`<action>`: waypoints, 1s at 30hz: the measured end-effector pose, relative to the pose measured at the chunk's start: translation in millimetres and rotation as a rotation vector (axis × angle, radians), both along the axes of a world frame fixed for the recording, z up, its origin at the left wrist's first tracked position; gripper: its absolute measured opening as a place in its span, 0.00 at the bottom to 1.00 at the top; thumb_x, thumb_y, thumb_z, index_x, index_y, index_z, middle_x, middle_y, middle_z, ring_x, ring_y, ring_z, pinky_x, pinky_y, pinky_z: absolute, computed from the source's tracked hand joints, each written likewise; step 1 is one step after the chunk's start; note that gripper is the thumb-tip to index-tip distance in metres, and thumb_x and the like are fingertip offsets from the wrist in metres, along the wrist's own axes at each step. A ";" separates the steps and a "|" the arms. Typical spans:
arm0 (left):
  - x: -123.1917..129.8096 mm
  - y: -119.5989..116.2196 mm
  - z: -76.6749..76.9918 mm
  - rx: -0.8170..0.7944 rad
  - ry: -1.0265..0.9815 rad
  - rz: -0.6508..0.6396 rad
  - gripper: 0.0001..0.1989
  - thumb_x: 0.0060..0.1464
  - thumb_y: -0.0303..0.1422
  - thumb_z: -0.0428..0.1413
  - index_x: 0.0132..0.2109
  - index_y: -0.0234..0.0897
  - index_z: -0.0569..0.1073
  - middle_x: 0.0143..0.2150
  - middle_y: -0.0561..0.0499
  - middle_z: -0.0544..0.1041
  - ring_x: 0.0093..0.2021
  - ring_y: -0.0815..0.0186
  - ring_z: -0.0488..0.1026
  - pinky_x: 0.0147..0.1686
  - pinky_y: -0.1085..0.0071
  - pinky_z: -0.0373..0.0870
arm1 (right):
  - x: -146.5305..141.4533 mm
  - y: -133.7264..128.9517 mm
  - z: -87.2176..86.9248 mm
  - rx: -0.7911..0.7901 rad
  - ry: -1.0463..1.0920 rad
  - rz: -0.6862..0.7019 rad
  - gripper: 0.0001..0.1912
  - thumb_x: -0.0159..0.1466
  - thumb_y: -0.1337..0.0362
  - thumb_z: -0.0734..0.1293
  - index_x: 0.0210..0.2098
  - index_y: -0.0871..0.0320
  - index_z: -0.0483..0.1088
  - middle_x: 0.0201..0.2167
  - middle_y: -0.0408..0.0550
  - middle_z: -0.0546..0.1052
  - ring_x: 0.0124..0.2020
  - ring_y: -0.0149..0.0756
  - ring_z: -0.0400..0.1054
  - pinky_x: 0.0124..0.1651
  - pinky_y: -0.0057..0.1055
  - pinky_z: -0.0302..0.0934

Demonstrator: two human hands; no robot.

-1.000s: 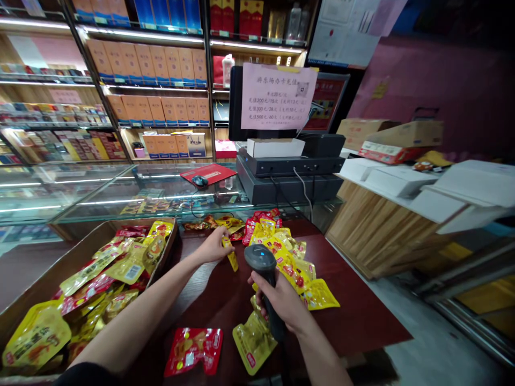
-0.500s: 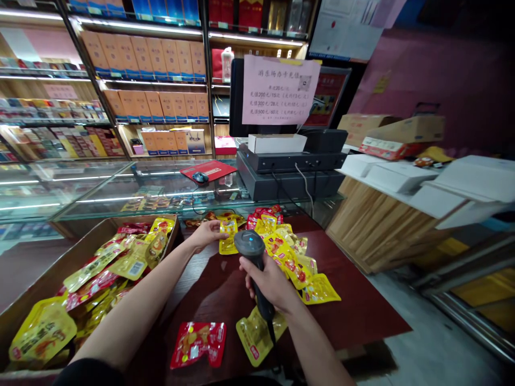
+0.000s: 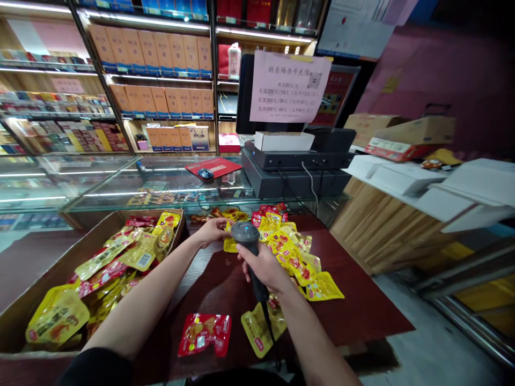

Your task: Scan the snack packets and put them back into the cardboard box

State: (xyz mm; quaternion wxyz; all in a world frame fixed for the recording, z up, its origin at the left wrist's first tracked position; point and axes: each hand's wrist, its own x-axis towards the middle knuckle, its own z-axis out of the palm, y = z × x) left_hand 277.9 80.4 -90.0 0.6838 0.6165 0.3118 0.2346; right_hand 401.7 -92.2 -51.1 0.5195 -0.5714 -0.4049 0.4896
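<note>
Steadily, the right hand (image 3: 261,265) grips a handheld barcode scanner (image 3: 245,231) just beside the yellow snack packet (image 3: 230,245) pinched by the left hand (image 3: 213,230), which is best held flat, facing the scanner's head.

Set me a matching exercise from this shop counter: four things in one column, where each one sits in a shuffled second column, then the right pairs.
Things:
1. handheld barcode scanner
2. computer mouse
3. red snack pouch
4. white cardboard box

Places:
A. on a red mat
B. on the dark wooden counter
C. gripped in the right hand
D. on top of black equipment

Pairs: 1-C, 2-A, 3-B, 4-D
</note>
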 end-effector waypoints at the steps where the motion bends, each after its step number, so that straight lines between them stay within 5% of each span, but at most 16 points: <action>1: 0.1 -0.5 1.1 0.003 0.004 0.001 0.27 0.33 0.28 0.67 0.46 0.33 0.74 0.36 0.50 0.78 0.29 0.70 0.72 0.27 0.76 0.65 | -0.4 0.0 0.5 0.001 0.005 -0.005 0.15 0.58 0.53 0.68 0.35 0.57 0.63 0.23 0.38 0.71 0.12 0.23 0.61 0.13 0.22 0.57; 8: 0.6 -8.2 15.0 0.157 0.080 -0.085 0.22 0.38 0.26 0.59 0.46 0.34 0.75 0.40 0.49 0.78 0.36 0.67 0.72 0.29 0.77 0.64 | -0.5 -0.8 4.8 -0.001 -0.009 -0.020 0.13 0.60 0.54 0.67 0.33 0.57 0.62 0.20 0.36 0.69 0.12 0.24 0.60 0.13 0.23 0.56; 18: -0.5 1.1 0.8 0.029 0.044 -0.003 0.29 0.33 0.32 0.69 0.46 0.35 0.74 0.36 0.50 0.78 0.30 0.70 0.71 0.26 0.77 0.65 | 0.1 -2.7 9.5 0.028 0.028 -0.016 0.13 0.59 0.56 0.67 0.35 0.58 0.64 0.28 0.41 0.72 0.16 0.24 0.64 0.13 0.22 0.59; 30: 0.0 -3.5 14.1 -0.011 0.049 0.054 0.29 0.30 0.31 0.70 0.45 0.35 0.74 0.36 0.52 0.78 0.29 0.71 0.72 0.26 0.77 0.66 | 4.4 -10.3 17.2 -0.011 -0.001 -0.020 0.15 0.59 0.54 0.67 0.35 0.60 0.64 0.21 0.39 0.72 0.13 0.24 0.62 0.14 0.22 0.58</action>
